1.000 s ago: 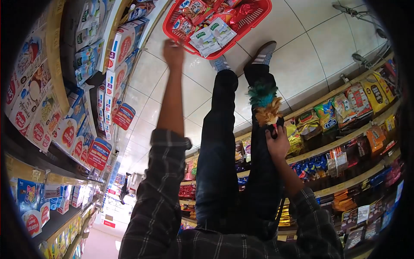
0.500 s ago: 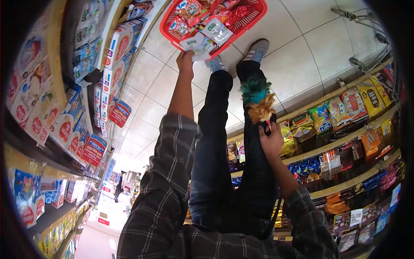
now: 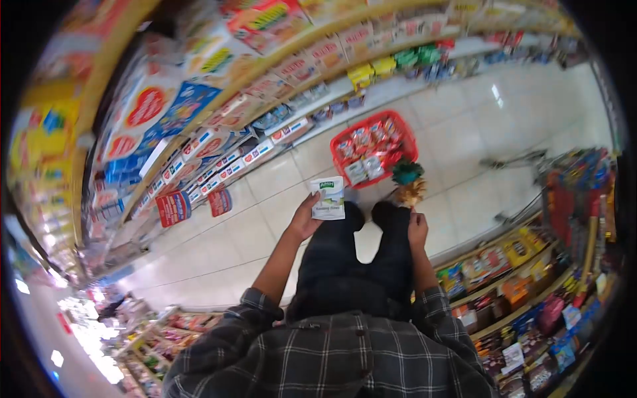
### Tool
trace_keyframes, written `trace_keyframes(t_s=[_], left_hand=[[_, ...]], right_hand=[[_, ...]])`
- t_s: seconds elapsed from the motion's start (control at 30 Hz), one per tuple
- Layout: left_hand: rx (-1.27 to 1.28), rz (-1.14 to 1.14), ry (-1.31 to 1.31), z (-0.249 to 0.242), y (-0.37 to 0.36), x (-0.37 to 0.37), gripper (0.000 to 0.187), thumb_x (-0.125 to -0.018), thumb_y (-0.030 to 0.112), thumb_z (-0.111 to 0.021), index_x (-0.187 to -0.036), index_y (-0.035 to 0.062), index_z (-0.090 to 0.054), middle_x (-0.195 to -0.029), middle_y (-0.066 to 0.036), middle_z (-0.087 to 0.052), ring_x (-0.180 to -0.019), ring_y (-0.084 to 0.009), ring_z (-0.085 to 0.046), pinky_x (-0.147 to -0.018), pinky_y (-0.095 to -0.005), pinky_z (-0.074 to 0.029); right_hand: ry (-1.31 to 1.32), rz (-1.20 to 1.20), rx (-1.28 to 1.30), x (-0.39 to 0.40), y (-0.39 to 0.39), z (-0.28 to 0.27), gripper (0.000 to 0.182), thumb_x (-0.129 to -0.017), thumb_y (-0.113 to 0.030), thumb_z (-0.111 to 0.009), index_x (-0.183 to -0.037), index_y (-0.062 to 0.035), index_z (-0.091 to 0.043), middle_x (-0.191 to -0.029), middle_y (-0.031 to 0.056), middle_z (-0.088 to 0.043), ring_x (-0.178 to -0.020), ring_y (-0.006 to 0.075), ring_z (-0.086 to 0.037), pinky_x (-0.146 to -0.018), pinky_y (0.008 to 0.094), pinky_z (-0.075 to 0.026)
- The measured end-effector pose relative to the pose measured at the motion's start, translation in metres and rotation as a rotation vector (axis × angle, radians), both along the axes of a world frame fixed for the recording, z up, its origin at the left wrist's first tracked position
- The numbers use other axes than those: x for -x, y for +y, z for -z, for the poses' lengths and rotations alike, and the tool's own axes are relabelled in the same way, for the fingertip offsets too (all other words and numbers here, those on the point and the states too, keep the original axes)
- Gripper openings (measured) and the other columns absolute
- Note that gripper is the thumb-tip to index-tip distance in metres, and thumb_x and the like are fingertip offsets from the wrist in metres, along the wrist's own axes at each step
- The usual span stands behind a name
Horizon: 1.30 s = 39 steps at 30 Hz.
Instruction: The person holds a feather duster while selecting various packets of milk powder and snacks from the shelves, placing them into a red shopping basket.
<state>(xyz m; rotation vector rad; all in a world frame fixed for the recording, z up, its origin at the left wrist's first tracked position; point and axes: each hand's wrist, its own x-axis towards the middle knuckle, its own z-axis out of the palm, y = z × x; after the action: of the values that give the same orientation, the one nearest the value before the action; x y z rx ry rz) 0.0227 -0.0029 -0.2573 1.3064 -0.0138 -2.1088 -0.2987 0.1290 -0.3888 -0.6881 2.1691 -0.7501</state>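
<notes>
My left hand [image 3: 306, 217] is closed on the edge of a white packet [image 3: 328, 199] with a green label, held upright with its printed front showing. In my right hand [image 3: 417, 230] is the handle end of a feather duster [image 3: 410, 184], with teal and golden-brown feathers. Beyond both hands, a red basket [image 3: 338, 157] sits on the tiled floor, full of red packets [image 3: 376, 140] and some white ones [image 3: 363, 170]. The duster's teal tip is close to the basket's near right corner in view.
Shelves of boxes [image 3: 144, 109] curve along the left and top. More shelves with snack packets [image 3: 488, 265] stand at the lower right. A metal rack's legs [image 3: 514, 159] reach over the floor [image 3: 464, 126] at right. My legs are between my hands.
The view has swung and pulled back, showing more shelving beyond the basket. My left hand has lifted the white packet from the basket's edge towards me. The duster is still in my right hand.
</notes>
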Motion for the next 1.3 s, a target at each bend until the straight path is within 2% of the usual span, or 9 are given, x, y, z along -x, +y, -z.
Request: trace_keyframes(t_s=[0.1, 0.27, 0.47, 0.57, 0.73, 0.93, 1.07, 1.2, 1.3], left_hand=[[0.204, 0.052, -0.083, -0.053, 0.0, 0.002, 0.042, -0.099, 0.03, -0.052, -0.133, 0.0067, -0.047, -0.124, -0.01, -0.061, -0.113, -0.0235, -0.06, -0.098, -0.0389, -0.048], [0.335, -0.146, 0.079, -0.151, -0.011, 0.004, 0.037, -0.099, 0.024, -0.052, -0.131, 0.0054, -0.049, -0.122, -0.009, -0.062, -0.111, -0.0223, -0.061, -0.095, -0.0362, -0.049], [0.45, -0.229, 0.128, -0.177, -0.01, 0.011, 0.039, -0.096, 0.028, -0.059, -0.125, 0.0015, -0.055, -0.116, -0.008, -0.065, -0.104, -0.0207, -0.064, -0.087, -0.035, -0.054], [0.405, -0.261, 0.549, -0.177, 0.002, 0.008, 0.041, -0.096, 0.03, -0.056, -0.127, 0.0036, -0.054, -0.123, -0.005, -0.062, -0.113, -0.0191, -0.058, -0.093, -0.0361, -0.051], [0.424, -0.335, 0.511, -0.21, 0.003, 0.001, 0.049, -0.099, 0.039, -0.048, -0.133, 0.0028, -0.047, -0.13, -0.011, -0.058, -0.119, -0.0241, -0.057, -0.106, -0.0412, -0.041], [0.423, -0.348, 0.463, -0.207, 0.001, -0.014, 0.047, -0.101, 0.035, -0.044, -0.134, 0.0013, -0.046, -0.128, -0.012, -0.059, -0.117, -0.0243, -0.059, -0.102, -0.0388, -0.045], [0.421, -0.378, 0.276, -0.208, -0.009, -0.005, 0.044, -0.1, 0.03, -0.045, -0.133, 0.0009, -0.047, -0.128, -0.013, -0.059, -0.118, -0.0244, -0.059, -0.103, -0.0391, -0.045], [0.419, -0.291, 0.507, -0.227, -0.017, -0.002, 0.044, -0.099, 0.03, -0.046, -0.13, -0.0006, -0.049, -0.123, -0.012, -0.062, -0.113, -0.0246, -0.061, -0.102, -0.0402, -0.045], [0.422, -0.232, 0.479, -0.234, -0.017, 0.006, 0.043, -0.098, 0.026, -0.044, -0.13, -0.0022, -0.047, -0.121, -0.013, -0.062, -0.11, -0.0246, -0.062, -0.1, -0.0392, -0.047]], right_hand=[[-0.065, -0.133, 0.249, 0.022, -0.036, -0.051, 0.026, -0.098, -0.022, -0.051, -0.098, 0.0003, -0.063, -0.077, 0.0117, -0.064, -0.07, 0.0178, -0.059, -0.069, 0.0319, -0.048], [-0.263, -0.352, 0.307, -0.008, -0.086, -0.273, 0.022, -0.098, -0.019, -0.052, -0.104, -0.0005, -0.062, -0.079, 0.002, -0.062, -0.063, 0.0079, -0.052, -0.057, 0.0236, -0.042], [-0.235, -0.73, 0.308, -0.081, -0.071, -0.402, 0.022, -0.098, -0.021, -0.055, -0.105, -0.0022, -0.064, -0.075, 0.0006, -0.06, -0.062, 0.0044, -0.047, -0.056, 0.021, -0.038], [-0.117, -0.854, 0.314, -0.096, -0.066, -0.401, 0.022, -0.099, -0.021, -0.055, -0.105, -0.0017, -0.064, -0.073, -0.0008, -0.058, -0.064, 0.0043, -0.047, -0.058, 0.0207, -0.038], [0.183, -0.747, 0.387, -0.05, -0.1, -0.365, 0.022, -0.099, -0.02, -0.054, -0.099, -0.0013, -0.066, -0.071, -0.0031, -0.054, -0.064, 0.0046, -0.045, -0.058, 0.0214, -0.036], [-0.011, -0.426, 0.41, -0.046, -0.108, -0.401, 0.024, -0.099, -0.023, -0.054, -0.098, -0.0021, -0.066, -0.068, -0.0032, -0.048, -0.059, 0.0045, -0.04, -0.053, 0.0207, -0.033], [0.123, -0.841, 0.449, -0.101, -0.086, -0.407, 0.025, -0.099, -0.023, -0.052, -0.1, -0.0029, -0.066, -0.069, -0.0032, -0.052, -0.06, 0.0035, -0.041, -0.054, 0.0207, -0.033], [0.125, -0.528, 0.431, -0.041, -0.114, -0.333, 0.026, -0.098, -0.026, -0.054, -0.095, -0.004, -0.067, -0.068, -0.0023, -0.052, -0.056, 0.0029, -0.039, -0.05, 0.0219, -0.032], [-0.127, -0.26, 0.385, -0.048, -0.127, -0.363, 0.028, -0.098, -0.03, -0.055, -0.1, -0.004, -0.063, -0.07, -0.0035, -0.051, -0.047, 0.0012, -0.032, -0.04, 0.0206, -0.023]])
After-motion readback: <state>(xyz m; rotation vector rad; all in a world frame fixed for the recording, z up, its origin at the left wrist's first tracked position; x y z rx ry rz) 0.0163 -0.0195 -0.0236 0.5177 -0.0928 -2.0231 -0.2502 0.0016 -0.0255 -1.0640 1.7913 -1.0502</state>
